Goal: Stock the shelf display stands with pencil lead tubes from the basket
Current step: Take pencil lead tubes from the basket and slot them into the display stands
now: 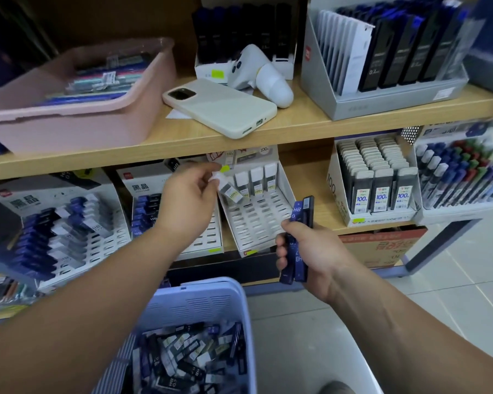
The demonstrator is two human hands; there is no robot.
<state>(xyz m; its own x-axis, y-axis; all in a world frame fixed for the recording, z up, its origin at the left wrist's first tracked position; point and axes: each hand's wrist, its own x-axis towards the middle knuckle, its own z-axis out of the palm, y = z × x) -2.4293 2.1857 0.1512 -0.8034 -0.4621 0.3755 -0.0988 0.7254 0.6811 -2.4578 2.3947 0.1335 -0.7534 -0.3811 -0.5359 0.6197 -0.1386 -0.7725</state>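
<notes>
Step in hand: seating 1 tube in back row of white slotted stand [254, 223]. Left grip [191, 194] pinches white-capped tube [230, 192], tilted, just beside 3 upright tubes [257, 182]. Right grip [313, 251] curled round bundle of blue HB tubes [299, 220], held in front of stand. Basket [211, 284] below, heap of loose tubes [182, 354] inside. Next move, likely: straighten tube, press base into free slot beside row, let go. Most slots in stand unfilled, so task looks early.
</notes>
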